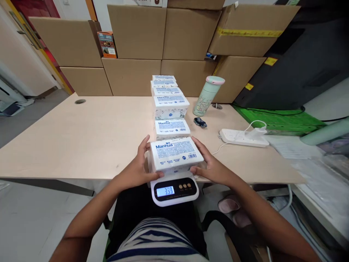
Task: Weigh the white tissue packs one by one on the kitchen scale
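Observation:
A white pack of tissues [176,154] with blue print rests on a digital scale [175,193] at the desk's front edge. The scale's lit display appears to read 339. My left hand [144,163] grips the pack's left side, thumb at its front. From the right, my right hand [208,163] holds the opposite side in the same way. Directly behind stands another tissue pack [172,127]. Farther back, several more packs [170,105] line up in a row toward the boxes, some higher than the nearer one.
A green tumbler [208,95] and a small dark item [200,122] are right of the row. Beyond them lies a white power strip [244,137] with a cable. Cardboard boxes [133,76] wall off the desk's [81,142] back edge. A dark monitor-like panel [297,65] leans at right.

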`<state>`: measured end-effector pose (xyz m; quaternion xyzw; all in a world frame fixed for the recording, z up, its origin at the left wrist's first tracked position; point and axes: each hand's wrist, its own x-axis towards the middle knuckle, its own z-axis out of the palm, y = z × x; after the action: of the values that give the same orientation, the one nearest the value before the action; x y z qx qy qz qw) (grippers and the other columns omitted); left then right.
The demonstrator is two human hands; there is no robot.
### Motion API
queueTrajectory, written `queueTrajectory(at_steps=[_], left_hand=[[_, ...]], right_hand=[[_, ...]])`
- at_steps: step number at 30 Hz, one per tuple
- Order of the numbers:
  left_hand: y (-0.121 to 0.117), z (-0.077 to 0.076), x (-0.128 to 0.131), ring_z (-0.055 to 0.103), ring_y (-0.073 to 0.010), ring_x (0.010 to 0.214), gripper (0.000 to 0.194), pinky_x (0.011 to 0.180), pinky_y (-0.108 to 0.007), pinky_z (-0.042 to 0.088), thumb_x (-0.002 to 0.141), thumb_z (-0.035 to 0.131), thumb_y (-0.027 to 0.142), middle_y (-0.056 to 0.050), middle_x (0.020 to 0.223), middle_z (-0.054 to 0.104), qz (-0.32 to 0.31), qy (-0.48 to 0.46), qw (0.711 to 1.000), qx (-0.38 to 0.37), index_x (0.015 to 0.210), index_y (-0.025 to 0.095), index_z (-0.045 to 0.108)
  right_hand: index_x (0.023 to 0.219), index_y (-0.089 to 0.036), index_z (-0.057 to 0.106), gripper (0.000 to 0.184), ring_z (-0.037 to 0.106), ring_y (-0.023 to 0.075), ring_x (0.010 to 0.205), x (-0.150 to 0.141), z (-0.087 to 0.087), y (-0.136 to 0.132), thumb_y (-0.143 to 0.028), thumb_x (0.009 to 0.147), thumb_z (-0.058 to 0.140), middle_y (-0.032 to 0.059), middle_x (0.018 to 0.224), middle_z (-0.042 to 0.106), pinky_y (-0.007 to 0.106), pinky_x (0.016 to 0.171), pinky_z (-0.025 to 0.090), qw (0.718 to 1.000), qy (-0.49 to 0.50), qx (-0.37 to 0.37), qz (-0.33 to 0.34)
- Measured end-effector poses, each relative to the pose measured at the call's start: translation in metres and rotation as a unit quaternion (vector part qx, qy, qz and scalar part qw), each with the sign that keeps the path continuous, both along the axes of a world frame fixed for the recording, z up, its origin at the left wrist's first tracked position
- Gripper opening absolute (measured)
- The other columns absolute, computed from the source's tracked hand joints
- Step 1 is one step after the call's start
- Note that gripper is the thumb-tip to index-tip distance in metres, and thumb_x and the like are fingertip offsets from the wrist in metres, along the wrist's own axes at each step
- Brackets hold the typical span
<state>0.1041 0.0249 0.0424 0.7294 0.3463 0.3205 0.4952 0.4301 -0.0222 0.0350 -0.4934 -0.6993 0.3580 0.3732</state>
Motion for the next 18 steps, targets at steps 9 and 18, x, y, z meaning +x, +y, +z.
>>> queueTrajectory(at_steps=[9, 18], left_hand=[[0.010, -0.020, -0.028, 0.024, -0.0467, 0.166, 0.130, 0.133, -0.068, 0.026, 0.069, 0.094, 0.066, -0.010, 0.179, 0.024, 0.070, -0.095, 0.990, 0.071, 0.171, 0.043, 0.018], [-0.020, -0.035, -0.132, 0.064, -0.0206, 0.128, 0.051, 0.115, -0.040, 0.048, 0.103, 0.058, 0.060, 0.006, 0.134, 0.072, 0.442, -0.215, 0.852, 0.181, 0.140, 0.026, 0.054]], right_hand=[[0.173, -0.045, 0.009, 0.112, 0.037, 0.0342, 0.164, 0.020, -0.027, -0.005, -0.080, 0.087, 0.070, 0.0102, 0.181, 0.030, 0.063, 0.132, 0.034, 0.997, 0.060, 0.049, -0.013], [0.166, -0.060, 0.027, 0.086, 0.041, 0.0414, 0.160, 0.063, -0.042, -0.061, -0.081, 0.090, 0.062, 0.0046, 0.177, 0.036, 0.070, 0.118, 0.048, 0.976, 0.098, 0.100, -0.167]])
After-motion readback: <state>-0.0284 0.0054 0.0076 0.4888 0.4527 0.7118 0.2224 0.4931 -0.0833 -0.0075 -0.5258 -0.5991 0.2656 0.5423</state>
